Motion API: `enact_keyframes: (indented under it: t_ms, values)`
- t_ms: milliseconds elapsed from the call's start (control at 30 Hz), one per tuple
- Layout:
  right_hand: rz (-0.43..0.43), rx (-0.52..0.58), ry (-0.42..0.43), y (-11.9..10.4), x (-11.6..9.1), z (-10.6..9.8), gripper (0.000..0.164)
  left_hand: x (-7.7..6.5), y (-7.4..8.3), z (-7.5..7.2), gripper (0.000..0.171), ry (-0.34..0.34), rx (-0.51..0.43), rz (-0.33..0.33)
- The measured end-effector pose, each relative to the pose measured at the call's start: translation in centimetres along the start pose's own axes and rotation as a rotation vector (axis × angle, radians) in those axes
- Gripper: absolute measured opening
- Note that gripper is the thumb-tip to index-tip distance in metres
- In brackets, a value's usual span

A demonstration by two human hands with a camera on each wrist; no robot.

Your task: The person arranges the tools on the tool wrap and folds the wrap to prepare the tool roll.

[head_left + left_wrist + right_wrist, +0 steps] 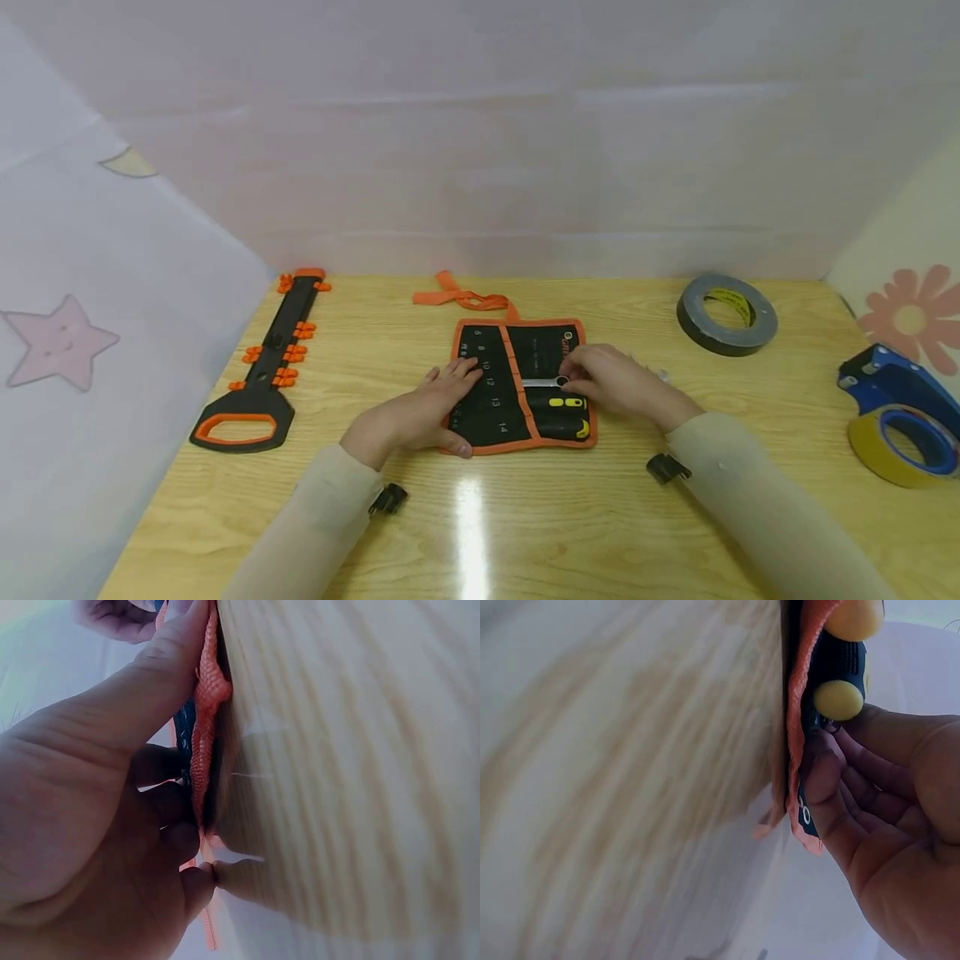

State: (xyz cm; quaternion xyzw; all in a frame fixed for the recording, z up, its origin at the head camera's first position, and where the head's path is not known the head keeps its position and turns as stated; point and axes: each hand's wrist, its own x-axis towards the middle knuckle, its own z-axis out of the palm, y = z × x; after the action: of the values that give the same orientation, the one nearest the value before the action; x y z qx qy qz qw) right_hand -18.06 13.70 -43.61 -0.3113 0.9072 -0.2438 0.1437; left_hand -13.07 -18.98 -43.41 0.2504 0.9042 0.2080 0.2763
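Observation:
A black tool pouch [487, 417] with orange trim and printed numbers lies spread on the table. My left hand [420, 410] rests on its left part, fingers extended over the fabric and thumb at the near edge. In the left wrist view the orange trim [202, 742] runs along under that hand. Near the pouch's right edge, my right hand [618, 379] pinches the ring end of a silver wrench [538, 383], whose other end is hidden in a pocket. Beside it sit two yellow-and-black handles; their yellow ends [838, 700] show in the right wrist view.
Orange ties [476, 300] trail behind the pouch. At the left lies a black rack [281, 333] with orange clips and a loop handle. A grey tape roll [701, 325] lies at the back right, and a blue tape dispenser [903, 379] with yellow tape [877, 446] at far right.

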Motion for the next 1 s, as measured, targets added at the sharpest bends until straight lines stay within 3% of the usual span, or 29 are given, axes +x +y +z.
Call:
enact_keyframes:
  t_ms: [700,1000]
  values:
    - [0.007,0.017,-0.016,0.4,0.4,-0.1,0.017,0.1,0.4,-0.3,0.119,-0.029,0.048,-0.009]
    - [0.035,0.048,0.09,0.6,-2.0,-1.4,0.022,0.1,0.1,-0.3,0.119,-0.026,0.061,-0.007]
